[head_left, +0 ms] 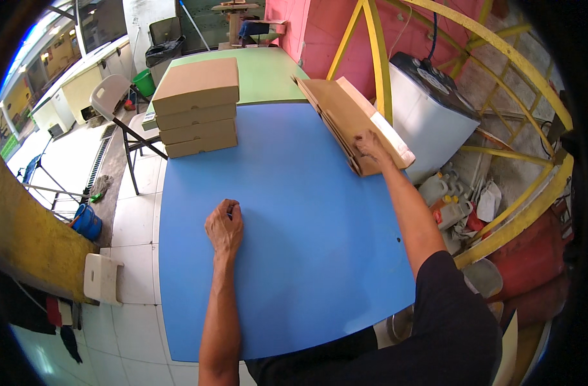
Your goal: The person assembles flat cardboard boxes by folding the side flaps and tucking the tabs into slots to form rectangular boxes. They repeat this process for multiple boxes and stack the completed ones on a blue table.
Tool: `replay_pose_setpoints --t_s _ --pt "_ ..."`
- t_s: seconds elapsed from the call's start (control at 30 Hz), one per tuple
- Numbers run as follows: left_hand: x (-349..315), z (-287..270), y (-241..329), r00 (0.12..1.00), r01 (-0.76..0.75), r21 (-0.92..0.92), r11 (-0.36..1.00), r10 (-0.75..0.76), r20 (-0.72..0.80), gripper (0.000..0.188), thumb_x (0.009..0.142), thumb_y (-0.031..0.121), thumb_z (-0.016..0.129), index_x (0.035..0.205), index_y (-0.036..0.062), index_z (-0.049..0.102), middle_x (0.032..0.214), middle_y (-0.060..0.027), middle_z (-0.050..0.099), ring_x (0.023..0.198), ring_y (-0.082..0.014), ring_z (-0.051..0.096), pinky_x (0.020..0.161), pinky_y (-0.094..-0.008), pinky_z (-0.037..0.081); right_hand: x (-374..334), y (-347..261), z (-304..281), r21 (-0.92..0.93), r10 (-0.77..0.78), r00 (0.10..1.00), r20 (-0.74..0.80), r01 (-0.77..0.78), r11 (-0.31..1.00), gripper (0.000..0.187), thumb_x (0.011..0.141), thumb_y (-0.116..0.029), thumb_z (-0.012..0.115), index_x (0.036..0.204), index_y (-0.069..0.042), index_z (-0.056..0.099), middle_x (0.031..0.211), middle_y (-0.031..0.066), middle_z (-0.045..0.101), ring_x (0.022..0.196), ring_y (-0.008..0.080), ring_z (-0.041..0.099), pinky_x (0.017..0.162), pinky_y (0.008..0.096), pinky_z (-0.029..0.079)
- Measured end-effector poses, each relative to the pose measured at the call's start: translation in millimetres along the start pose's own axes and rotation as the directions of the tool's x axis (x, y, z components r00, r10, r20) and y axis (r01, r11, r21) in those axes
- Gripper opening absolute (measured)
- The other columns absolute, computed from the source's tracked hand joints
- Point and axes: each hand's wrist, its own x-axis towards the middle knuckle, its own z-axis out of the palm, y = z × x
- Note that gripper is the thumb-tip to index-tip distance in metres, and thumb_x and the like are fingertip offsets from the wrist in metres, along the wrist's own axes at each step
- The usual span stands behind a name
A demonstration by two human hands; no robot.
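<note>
A stack of closed cardboard boxes (197, 96) stood at the far left of the blue surface (294, 238); a washing machine (422, 116) and yellow frame (381, 64) crowded the right. Folded cardboard (337, 116) lay along the far right edge, its long axis slanting from far left to near right. The right hand (372, 148) touched it, fingers bent; the left hand's (224, 225) curled inward. Whether either pinched, I couldn't tell.

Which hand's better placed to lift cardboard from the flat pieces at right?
Right, probably: the right hand is at the flat cardboard, while the left hand is well apart, over the blue table.
</note>
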Motion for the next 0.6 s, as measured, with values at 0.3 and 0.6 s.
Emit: replay_pose_setpoints --t_s 0.3,0.6 --pt "0.9 2.5 -0.3 1.000 -0.010 -0.011 1.000 0.010 -0.027 0.014 0.090 0.017 0.063 0.094 0.0074 0.073 0.085 -0.0099 0.074 0.078 -0.0285 0.070 0.073 -0.0391 0.053 32.5 -53.3 -149.0 -0.150 0.015 0.809 -0.587 -0.128 0.980 0.023 0.094 -0.028 0.057 0.094 -0.011 0.073 0.092 0.0199 0.072 0.087 0.0439 0.069 0.077 0.0527 0.054" --pt "5.2 6.6 -11.4 1.000 -0.011 -0.010 1.000 0.011 -0.023 0.015 0.092 0.019 0.064 0.096 0.0072 0.072 0.082 -0.0093 0.073 0.077 -0.0264 0.069 0.073 -0.0379 0.052 -229.1 -160.0 -266.3 0.012 -0.332 0.809 -0.486 0.386 0.922 0.015 0.095 -0.007 0.061 0.103 0.003 0.069 0.080 0.0121 0.068 0.069 0.0179 0.063 0.067 0.0313 0.049"
